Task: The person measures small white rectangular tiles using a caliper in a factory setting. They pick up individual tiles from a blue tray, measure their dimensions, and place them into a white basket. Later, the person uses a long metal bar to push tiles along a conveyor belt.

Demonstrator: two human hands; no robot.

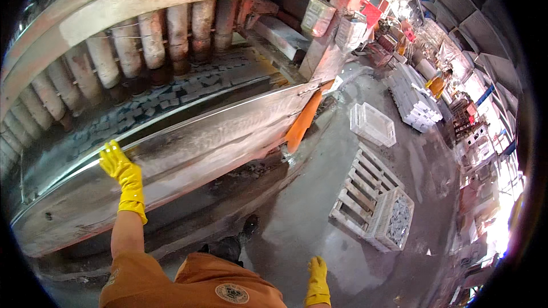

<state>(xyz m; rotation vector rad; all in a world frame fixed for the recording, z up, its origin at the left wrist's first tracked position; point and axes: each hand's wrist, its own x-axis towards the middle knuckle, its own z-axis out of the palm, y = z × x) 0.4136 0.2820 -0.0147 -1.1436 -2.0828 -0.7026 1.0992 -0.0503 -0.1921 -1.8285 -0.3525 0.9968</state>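
My left hand [121,170], in a yellow rubber glove, lies with outstretched fingers on the upper edge of a long metal side panel [188,142] of a large machine. Nothing is in its grip. Behind that panel, many small grey flat pieces [165,100] lie on the wet machine bed, below a row of upright cylinders [151,40]. My right hand [317,282], gloved the same way, hangs low over the wet floor, away from the machine. Its fingers look loosely extended, and no object shows in it.
To the right, a white crate [391,222] of grey pieces rests against a wooden pallet [359,188]. Beyond stand a white plastic crate [373,124] and a stack of long pale blocks [414,97]. An orange plate [303,121] slants down at the panel's far end.
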